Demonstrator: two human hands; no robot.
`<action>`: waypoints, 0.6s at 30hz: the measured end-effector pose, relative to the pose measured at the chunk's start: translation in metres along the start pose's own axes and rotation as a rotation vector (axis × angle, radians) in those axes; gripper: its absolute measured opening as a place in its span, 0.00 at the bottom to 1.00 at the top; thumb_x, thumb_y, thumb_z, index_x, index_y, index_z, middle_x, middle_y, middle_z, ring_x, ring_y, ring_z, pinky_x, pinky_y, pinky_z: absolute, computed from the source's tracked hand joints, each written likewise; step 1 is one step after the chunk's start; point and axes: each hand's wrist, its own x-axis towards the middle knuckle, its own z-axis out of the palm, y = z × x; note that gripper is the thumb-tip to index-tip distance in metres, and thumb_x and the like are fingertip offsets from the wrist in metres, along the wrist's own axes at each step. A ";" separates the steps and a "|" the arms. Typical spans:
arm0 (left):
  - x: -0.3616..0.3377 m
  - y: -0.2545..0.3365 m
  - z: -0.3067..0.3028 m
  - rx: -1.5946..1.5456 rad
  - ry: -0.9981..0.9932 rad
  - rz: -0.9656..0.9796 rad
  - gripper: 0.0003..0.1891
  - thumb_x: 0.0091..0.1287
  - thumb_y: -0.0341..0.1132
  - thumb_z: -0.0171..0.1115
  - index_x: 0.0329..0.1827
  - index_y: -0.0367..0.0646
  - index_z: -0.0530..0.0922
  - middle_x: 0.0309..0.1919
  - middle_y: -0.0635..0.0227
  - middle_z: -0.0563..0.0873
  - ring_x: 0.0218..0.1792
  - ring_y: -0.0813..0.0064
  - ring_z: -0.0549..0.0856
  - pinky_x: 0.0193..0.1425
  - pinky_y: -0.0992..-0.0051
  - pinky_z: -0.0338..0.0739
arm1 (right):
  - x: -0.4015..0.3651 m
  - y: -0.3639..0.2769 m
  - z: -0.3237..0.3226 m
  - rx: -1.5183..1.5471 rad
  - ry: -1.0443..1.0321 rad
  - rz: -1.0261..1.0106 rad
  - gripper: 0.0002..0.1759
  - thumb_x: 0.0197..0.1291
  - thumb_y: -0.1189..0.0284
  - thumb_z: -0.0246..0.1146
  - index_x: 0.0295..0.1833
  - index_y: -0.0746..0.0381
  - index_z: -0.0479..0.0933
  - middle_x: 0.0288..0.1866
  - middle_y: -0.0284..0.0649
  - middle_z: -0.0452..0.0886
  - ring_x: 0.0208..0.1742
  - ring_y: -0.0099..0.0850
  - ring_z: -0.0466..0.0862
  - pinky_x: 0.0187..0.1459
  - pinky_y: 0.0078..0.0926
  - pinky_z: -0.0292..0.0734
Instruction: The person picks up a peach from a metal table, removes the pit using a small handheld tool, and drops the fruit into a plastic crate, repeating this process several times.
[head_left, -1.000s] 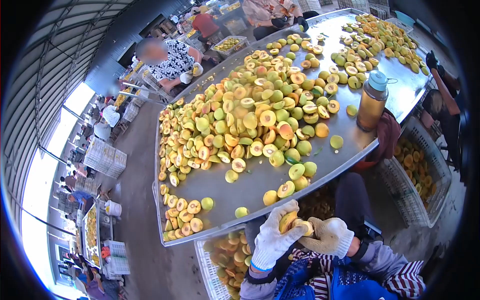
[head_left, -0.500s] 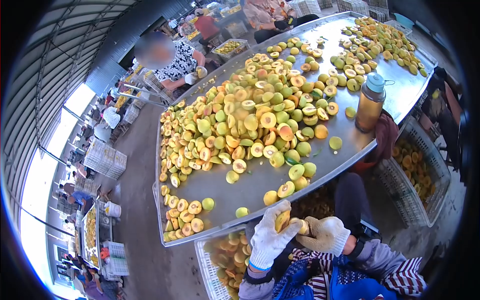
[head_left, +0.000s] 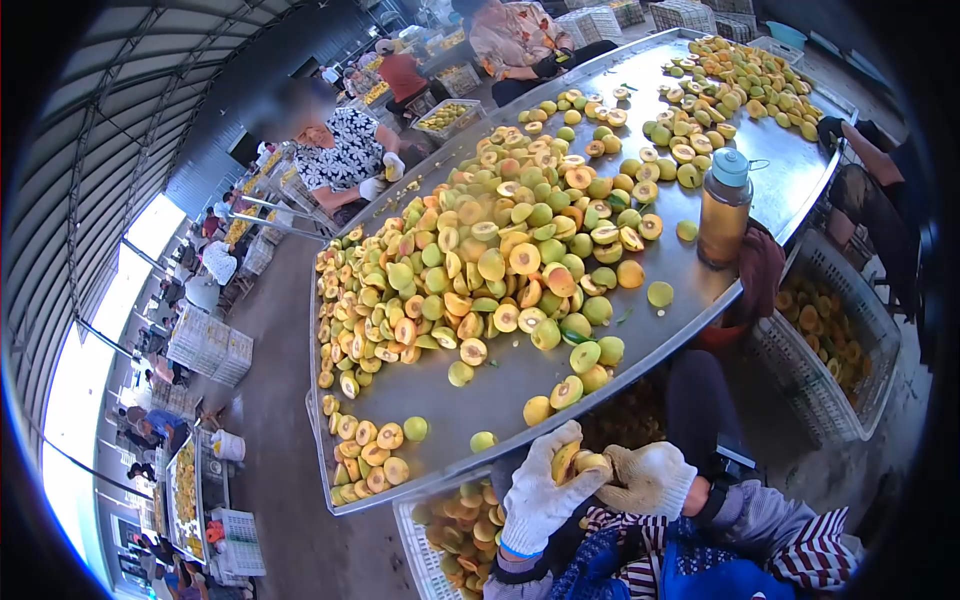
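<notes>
The knit-gloved fingers (head_left: 560,440) of the left hand (head_left: 540,495) curl up and round a fruit (head_left: 566,461), clasping it from behind and below; its cut face shows yellow-orange with a darker hollow; the right hand (head_left: 650,478), in a coarse cream glove, is bunched into a loose fist with its fingertips pressed to the fruit's right side; whether it grips anything else cannot be told. The fruit sits between the 2 hands, just below the bench's near edge and above a white lattice crate (head_left: 415,545) of more halves.

The bench (head_left: 500,378) is a dull, smooth steel sheet with a raised lip; a broad heap (head_left: 500,250) of round green-yellow fruit and flat-faced orange halves covers its middle, thinning to loose single pieces toward the near edge; a small cluster (head_left: 365,455) of halves lies at the near left corner; a second heap (head_left: 740,75) lies at the far right end. Near the right edge stands 1 upright amber bottle (head_left: 722,210), cylindrical with a pale blue cap; a dark red cloth (head_left: 762,270) hangs over the edge just beside it. Below that edge stands a grey mesh basket (head_left: 860,340) holding halves.
</notes>
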 end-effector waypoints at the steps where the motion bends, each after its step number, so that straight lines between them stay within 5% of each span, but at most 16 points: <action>1: -0.001 0.003 0.001 0.084 0.001 0.009 0.31 0.59 0.27 0.74 0.65 0.31 0.71 0.59 0.60 0.79 0.57 0.75 0.79 0.64 0.74 0.74 | -0.002 0.000 0.001 -0.003 -0.003 0.013 0.17 0.60 0.53 0.65 0.40 0.55 0.76 0.19 0.43 0.76 0.21 0.45 0.79 0.25 0.40 0.74; 3: -0.002 -0.019 0.004 -0.231 -0.027 -0.058 0.38 0.54 0.29 0.77 0.68 0.32 0.68 0.61 0.59 0.76 0.54 0.75 0.80 0.63 0.74 0.74 | -0.005 -0.003 -0.002 0.026 0.017 -0.029 0.15 0.58 0.55 0.66 0.40 0.54 0.75 0.20 0.44 0.76 0.23 0.46 0.80 0.26 0.40 0.75; 5: -0.006 -0.018 0.004 -0.493 -0.080 0.011 0.44 0.53 0.43 0.81 0.69 0.32 0.68 0.60 0.60 0.79 0.55 0.74 0.80 0.63 0.74 0.75 | -0.006 -0.007 -0.005 0.048 -0.004 0.003 0.15 0.58 0.56 0.66 0.40 0.54 0.75 0.19 0.44 0.76 0.23 0.46 0.80 0.26 0.40 0.75; 13: -0.010 -0.004 0.011 -0.088 0.033 -0.047 0.35 0.55 0.35 0.78 0.65 0.34 0.72 0.57 0.56 0.82 0.52 0.74 0.83 0.60 0.74 0.78 | -0.011 0.002 0.004 0.051 0.027 -0.007 0.12 0.58 0.58 0.66 0.37 0.53 0.74 0.19 0.41 0.76 0.24 0.45 0.81 0.26 0.39 0.76; 18: -0.007 -0.018 0.022 -0.118 0.131 0.025 0.32 0.57 0.37 0.76 0.63 0.34 0.74 0.53 0.55 0.85 0.52 0.71 0.84 0.59 0.72 0.79 | -0.011 0.005 0.006 -0.006 0.040 0.020 0.13 0.58 0.58 0.66 0.37 0.55 0.74 0.20 0.42 0.77 0.24 0.45 0.82 0.26 0.39 0.77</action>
